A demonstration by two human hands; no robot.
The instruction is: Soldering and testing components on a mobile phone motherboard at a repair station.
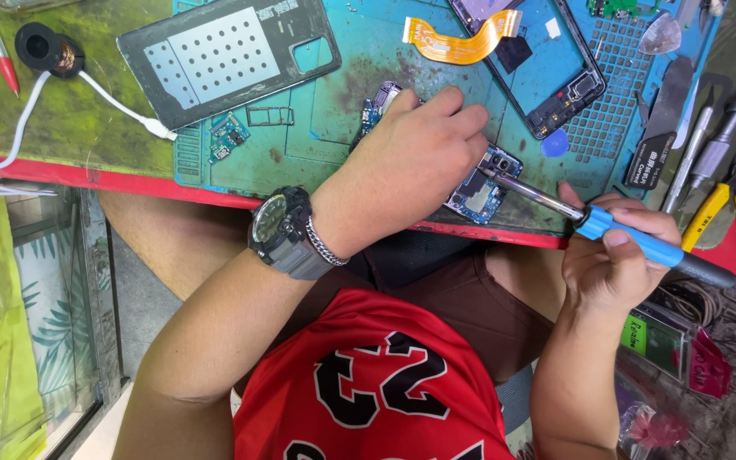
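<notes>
My left hand [415, 158] presses down on a small blue phone circuit board [480, 189] lying on a teal repair mat [342, 94]; the hand hides most of the board. A dark wristwatch [281, 230] and a chain bracelet sit on that wrist. My right hand [619, 264] grips a blue-handled soldering iron [632, 238], whose metal tip [504, 179] touches the board's edge next to my left fingers.
A phone back plate [223, 51] lies at the mat's upper left, an open phone frame [555, 68] with an orange flex cable [462, 43] at the upper right. Yellow-handled pliers [726, 213], tweezers and metal tools lie at the right. A white cable [87, 85] runs on the green surface at left.
</notes>
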